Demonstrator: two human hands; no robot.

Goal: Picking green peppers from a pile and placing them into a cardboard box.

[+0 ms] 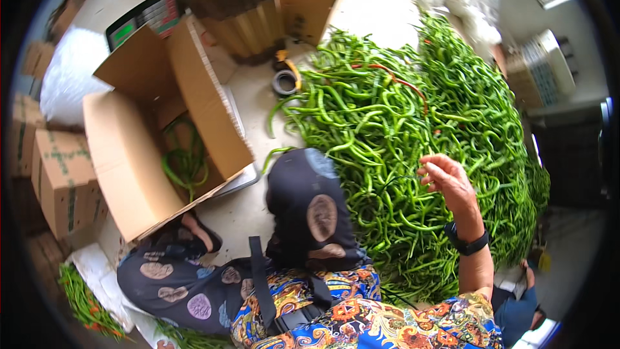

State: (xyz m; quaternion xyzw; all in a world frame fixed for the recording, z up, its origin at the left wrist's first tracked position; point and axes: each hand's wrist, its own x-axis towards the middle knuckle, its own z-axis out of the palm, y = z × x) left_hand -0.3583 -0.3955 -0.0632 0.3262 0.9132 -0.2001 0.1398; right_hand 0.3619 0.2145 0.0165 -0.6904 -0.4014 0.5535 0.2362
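Observation:
My right hand point(448, 182), with a black band point(467, 242) on the wrist, hovers over a broad heap of long green chili peppers point(387, 155). Its fingers are bent close together. Whether a pepper stem is pinched between them is too small to tell. A long red chili pepper point(409, 85) lies on the heap just beyond the fingertips. My left hand is out of view. To the left, an open cardboard box point(116, 155) holds a few green peppers point(186, 160) and rests on the platform of a scale point(244, 179).
The scale's display point(123, 31) stands behind the box. A tape roll in a dispenser point(285, 81) lies on the floor. Flattened cartons point(232, 5) stand upright at the back. Closed cartons point(65, 179) line the left. Another person point(516, 310) is at lower right.

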